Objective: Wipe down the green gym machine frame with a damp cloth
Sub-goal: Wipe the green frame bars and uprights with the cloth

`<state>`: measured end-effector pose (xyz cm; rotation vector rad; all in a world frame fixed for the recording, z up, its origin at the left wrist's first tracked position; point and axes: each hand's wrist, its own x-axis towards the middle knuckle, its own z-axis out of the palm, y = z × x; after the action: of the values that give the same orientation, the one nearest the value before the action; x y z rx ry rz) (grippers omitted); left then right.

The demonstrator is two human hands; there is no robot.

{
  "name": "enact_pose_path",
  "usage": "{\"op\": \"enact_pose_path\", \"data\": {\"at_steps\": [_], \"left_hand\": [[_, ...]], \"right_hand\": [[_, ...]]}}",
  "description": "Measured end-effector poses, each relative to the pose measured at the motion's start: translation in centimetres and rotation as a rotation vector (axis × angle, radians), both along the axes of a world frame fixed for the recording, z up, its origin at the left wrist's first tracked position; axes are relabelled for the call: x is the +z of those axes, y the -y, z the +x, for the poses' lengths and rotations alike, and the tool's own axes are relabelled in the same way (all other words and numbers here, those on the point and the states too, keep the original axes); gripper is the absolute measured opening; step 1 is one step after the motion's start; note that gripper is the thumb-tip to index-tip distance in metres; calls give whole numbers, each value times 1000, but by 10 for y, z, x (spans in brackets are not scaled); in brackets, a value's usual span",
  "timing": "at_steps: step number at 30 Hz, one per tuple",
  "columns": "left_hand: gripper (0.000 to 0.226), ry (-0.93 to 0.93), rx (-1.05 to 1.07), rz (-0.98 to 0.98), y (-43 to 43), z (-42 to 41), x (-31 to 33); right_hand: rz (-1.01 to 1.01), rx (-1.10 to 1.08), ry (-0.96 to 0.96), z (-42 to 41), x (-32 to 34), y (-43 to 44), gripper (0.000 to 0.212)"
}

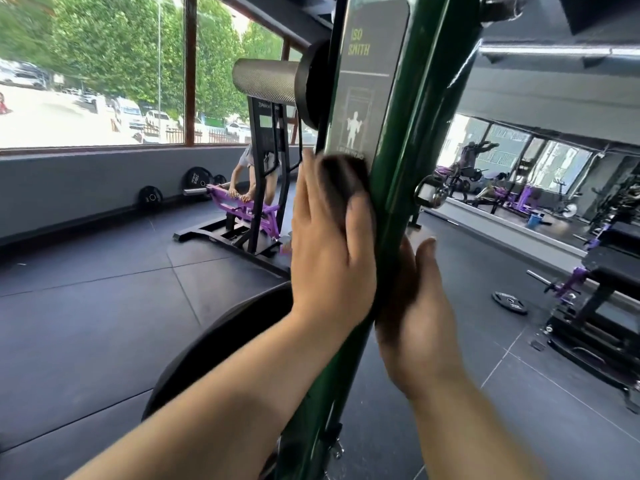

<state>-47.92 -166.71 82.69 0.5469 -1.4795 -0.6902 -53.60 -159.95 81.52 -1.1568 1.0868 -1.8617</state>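
Head view: the dark cloth [343, 180] wraps the green frame post [408, 133]; left hand [329, 247] and right hand [420, 317] press it flat, fingers [308, 192] straight and together. Unpinched, it could slip off, or snag the side knob [431, 192].

Blurred cloth [341, 183], frame [405, 140] cropped top, bottom
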Motion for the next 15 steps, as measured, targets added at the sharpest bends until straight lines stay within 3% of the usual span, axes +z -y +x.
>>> {"op": "enact_pose_path", "data": {"at_steps": [2, 6, 10, 13, 15], "left_hand": [[72, 111, 10, -62, -8, -1, -51], [75, 254, -115, 189, -14, 9, -119], [64, 60, -232, 419, 9, 11, -49], [53, -22, -198, 338, 16, 7, 11], [60, -36, -136, 190, 8, 4, 5]], "right_hand": [[37, -24, 13, -3, -3, 1, 63], [19, -55, -74, -4, -7, 2, 64], [52, -54, -46, -3, -9, 0, 64], [90, -142, -172, -4, -10, -3, 43], [96, -162, -166, -5, -12, -4, 40]]}}
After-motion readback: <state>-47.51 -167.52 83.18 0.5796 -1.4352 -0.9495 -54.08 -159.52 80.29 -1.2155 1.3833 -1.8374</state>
